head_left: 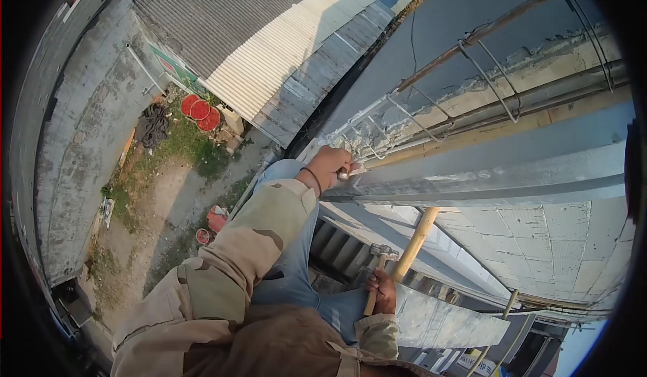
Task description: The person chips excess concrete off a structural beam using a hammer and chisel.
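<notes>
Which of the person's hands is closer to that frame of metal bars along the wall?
The left. The left hand is right beside the near end of the metal frame; the right hand is lower down, away from it, gripping a hammer.

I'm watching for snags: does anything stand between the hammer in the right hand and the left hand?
In this view the grey beam lies between the hammer and the left hand; the bamboo pole is beside the hammer's head, off that line. Depth is unclear.
</notes>
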Action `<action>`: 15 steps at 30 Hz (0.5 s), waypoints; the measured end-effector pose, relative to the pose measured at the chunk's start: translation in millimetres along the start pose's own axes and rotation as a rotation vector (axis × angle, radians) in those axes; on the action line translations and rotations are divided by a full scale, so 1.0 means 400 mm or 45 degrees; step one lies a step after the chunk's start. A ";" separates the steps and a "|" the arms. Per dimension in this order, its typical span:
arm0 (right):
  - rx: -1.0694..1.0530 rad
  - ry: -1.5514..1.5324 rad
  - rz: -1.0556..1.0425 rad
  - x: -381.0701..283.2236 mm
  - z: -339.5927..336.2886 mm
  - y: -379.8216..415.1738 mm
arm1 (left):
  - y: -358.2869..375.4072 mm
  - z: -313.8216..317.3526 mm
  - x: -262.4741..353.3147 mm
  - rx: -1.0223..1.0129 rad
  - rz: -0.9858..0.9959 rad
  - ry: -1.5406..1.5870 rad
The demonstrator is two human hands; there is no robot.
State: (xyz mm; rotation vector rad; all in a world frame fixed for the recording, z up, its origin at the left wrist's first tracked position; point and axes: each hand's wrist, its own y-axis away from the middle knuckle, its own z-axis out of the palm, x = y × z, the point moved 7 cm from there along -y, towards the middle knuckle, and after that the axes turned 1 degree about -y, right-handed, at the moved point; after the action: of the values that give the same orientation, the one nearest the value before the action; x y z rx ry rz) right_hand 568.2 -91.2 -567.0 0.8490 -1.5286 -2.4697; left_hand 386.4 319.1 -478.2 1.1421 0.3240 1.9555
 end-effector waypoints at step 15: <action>0.051 0.312 -0.053 -0.014 0.067 0.039 | -0.408 -0.042 -0.190 0.056 -0.529 0.451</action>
State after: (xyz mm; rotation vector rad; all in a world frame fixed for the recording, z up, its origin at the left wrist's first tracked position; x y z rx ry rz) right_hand 556.1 -75.6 -542.5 1.1525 -1.4921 -2.2667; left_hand 477.3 365.8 -627.3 0.6787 0.7336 1.7716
